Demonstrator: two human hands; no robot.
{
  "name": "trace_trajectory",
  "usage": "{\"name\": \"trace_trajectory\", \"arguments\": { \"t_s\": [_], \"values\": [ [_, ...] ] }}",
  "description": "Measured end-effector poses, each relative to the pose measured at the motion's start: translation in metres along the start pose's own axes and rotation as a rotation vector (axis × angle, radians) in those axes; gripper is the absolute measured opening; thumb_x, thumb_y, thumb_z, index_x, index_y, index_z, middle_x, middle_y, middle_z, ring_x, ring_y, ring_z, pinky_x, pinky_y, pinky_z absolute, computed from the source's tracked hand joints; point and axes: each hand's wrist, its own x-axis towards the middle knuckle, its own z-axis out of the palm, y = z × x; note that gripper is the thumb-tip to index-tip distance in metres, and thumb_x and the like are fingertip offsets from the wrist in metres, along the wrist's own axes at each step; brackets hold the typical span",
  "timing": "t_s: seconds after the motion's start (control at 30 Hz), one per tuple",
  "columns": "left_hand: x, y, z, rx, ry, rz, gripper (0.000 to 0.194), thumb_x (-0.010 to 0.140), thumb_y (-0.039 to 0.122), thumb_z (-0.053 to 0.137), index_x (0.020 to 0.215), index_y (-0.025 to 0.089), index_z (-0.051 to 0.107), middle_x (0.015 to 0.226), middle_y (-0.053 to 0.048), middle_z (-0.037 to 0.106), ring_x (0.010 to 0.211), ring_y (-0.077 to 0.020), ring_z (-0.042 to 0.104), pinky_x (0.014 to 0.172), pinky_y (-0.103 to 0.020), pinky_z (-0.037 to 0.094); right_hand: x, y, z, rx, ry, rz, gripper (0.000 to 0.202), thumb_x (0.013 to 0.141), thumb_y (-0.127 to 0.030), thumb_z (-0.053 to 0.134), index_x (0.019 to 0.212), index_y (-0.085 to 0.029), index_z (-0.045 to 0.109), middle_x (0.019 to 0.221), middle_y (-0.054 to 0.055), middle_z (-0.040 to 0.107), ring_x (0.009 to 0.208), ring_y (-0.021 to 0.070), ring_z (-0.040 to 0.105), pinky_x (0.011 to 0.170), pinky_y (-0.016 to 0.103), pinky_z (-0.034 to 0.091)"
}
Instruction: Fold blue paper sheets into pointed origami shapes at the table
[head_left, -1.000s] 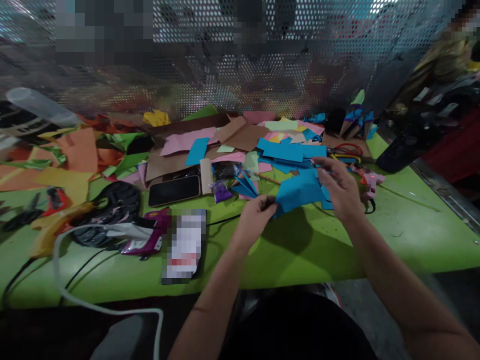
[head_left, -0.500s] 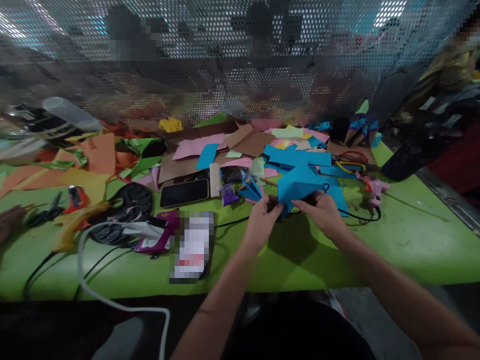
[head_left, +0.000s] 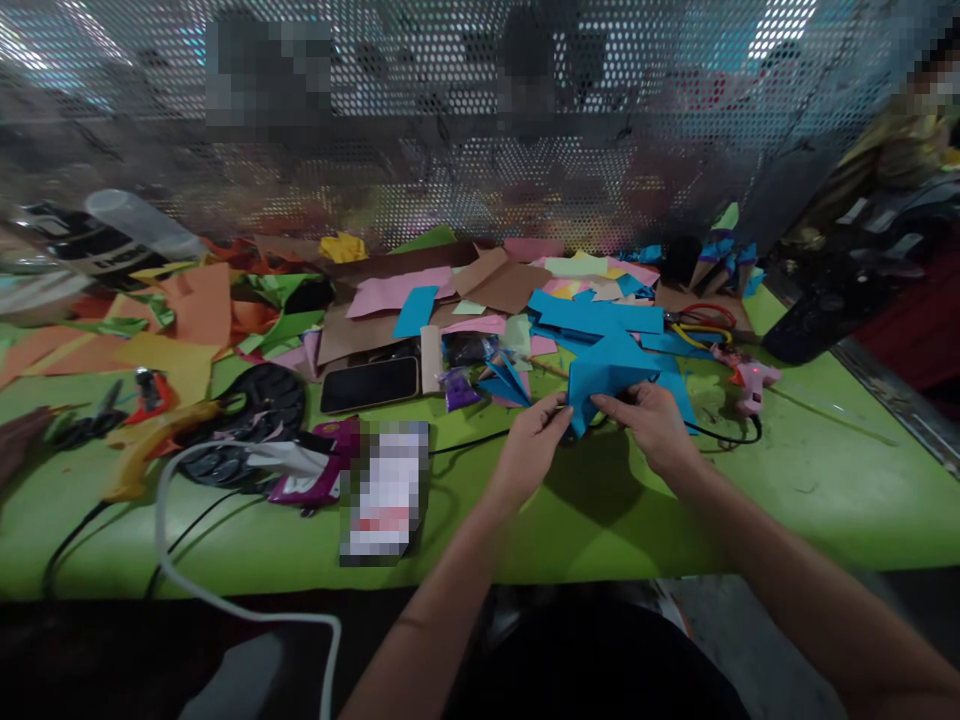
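Observation:
In front of me, a folded sheet of blue paper [head_left: 604, 376] is held just above the green table. My left hand [head_left: 534, 447] pinches its lower left edge between thumb and fingers. My right hand [head_left: 658, 425] is closed on the lower right part, thumb in front and the other fingers partly hidden behind. More blue paper strips [head_left: 592, 314] lie just beyond the sheet. A small folded blue paper piece [head_left: 505, 383] sits left of it, near a little purple packet [head_left: 457, 389].
A pink glue gun [head_left: 752, 382] and red-handled scissors [head_left: 705, 320] lie to the right. Leftward are a phone [head_left: 370, 384], a purple wipes pack [head_left: 319, 465], a yellow glue gun [head_left: 154, 450] and orange paper [head_left: 202, 310]. Another person's arm [head_left: 22, 440] shows at the left edge. Behind stands a perforated metal panel [head_left: 420, 170].
The held blue sheet has turned and its left edge has moved slightly right, showing a narrower face. My left hand has shifted a little right. The other person's arm at the left has moved.

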Motion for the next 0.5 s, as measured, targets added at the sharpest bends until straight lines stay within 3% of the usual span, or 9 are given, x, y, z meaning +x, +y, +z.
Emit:
{"name": "trace_trajectory", "arguments": {
  "t_s": [0.2,0.5],
  "values": [
    [0.0021,-0.0072,-0.0017,0.028,-0.002,0.027,0.030,0.092,0.034,0.055,0.113,0.020,0.071,0.107,-0.006,0.073,0.102,-0.0217,0.063,0.093,-0.033,0.049,-0.0004,0.0034,0.0002,0.038,-0.035,0.005,0.049,0.065,-0.056,0.079,0.051,-0.021,0.047,0.048,-0.005,0.039,0.049,0.0094,0.030,0.047,0.028,0.021],
    [-0.0003,0.0010,0.0012,0.004,-0.060,0.004,0.037,0.090,0.032,0.056,0.124,0.020,0.067,0.123,-0.007,0.070,0.115,-0.0247,0.061,0.105,-0.038,0.045,-0.0024,-0.0024,0.0019,0.041,-0.009,-0.013,0.051,0.064,-0.059,0.078,0.049,-0.021,0.046,0.046,-0.004,0.040,0.048,0.0098,0.031,0.046,0.028,0.023]
  ]
}}
